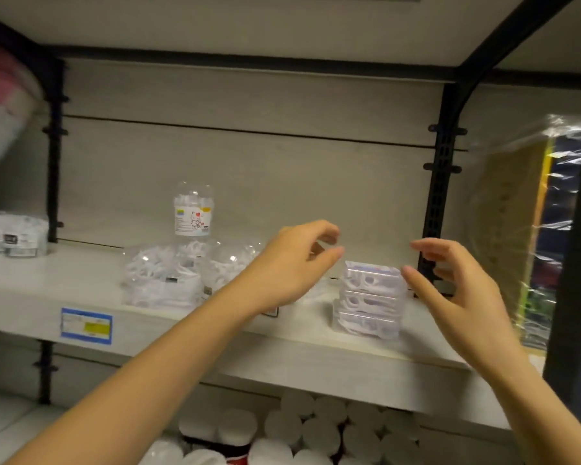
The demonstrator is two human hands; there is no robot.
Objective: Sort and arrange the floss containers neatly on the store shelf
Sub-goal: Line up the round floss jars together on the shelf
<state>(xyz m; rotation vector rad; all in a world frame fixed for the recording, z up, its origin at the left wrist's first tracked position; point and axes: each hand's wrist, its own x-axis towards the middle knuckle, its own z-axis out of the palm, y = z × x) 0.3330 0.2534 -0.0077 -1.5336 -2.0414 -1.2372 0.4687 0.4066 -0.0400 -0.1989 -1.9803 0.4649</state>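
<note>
A stack of three clear flat floss boxes (369,298) stands on the pale store shelf (316,350), right of centre. My right hand (457,290) hovers just right of the stack, fingers spread, thumb tip close to its top edge. My left hand (292,263) is left of the stack and above the shelf, fingers curled apart, holding nothing. Further left lies a heap of clear round floss tubs (168,280), with a tall clear floss jar (193,209) bearing a cartoon label standing on top of it.
Small white containers (10,234) sit at the far left of the shelf. A blue price tag (86,325) is on the shelf edge. Black uprights (441,182) frame the bay. White-lidded jars (316,431) fill the shelf below. Plastic-wrapped goods (524,229) hang at right.
</note>
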